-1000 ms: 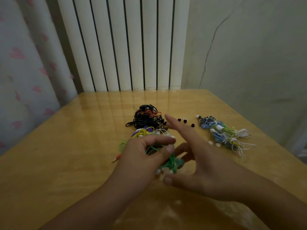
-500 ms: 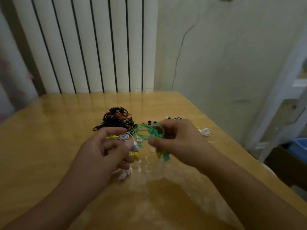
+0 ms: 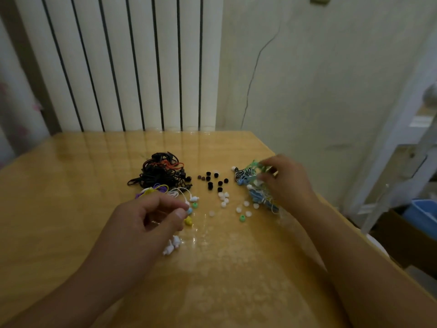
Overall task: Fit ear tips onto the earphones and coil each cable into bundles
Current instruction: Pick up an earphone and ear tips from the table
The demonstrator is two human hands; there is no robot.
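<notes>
My right hand point(image 3: 285, 183) holds a green coiled earphone bundle point(image 3: 256, 166) over the pile of finished bundles point(image 3: 254, 188) at the table's right. My left hand point(image 3: 151, 216) hovers with curled fingers above loose coloured earphones point(image 3: 163, 189); whether it pinches anything I cannot make out. A light blue earbud point(image 3: 190, 210) and a yellow one point(image 3: 188, 221) lie at its fingertips. Black ear tips point(image 3: 214, 179) and white ear tips point(image 3: 224, 200) are scattered between my hands, with two green tips point(image 3: 242, 218) among them. A tangled heap of black earphones point(image 3: 160, 174) lies behind.
The wooden table point(image 3: 71, 209) ends near a white radiator point(image 3: 118, 62) and a cracked wall. White earbuds point(image 3: 171, 247) lie under my left wrist. A white shelf frame point(image 3: 402, 143) and a blue bin point(image 3: 423, 216) stand past the table's right edge.
My right hand has carried the green bundle from the table's middle over to the finished pile at the right. My left hand has stayed near the coloured earphones.
</notes>
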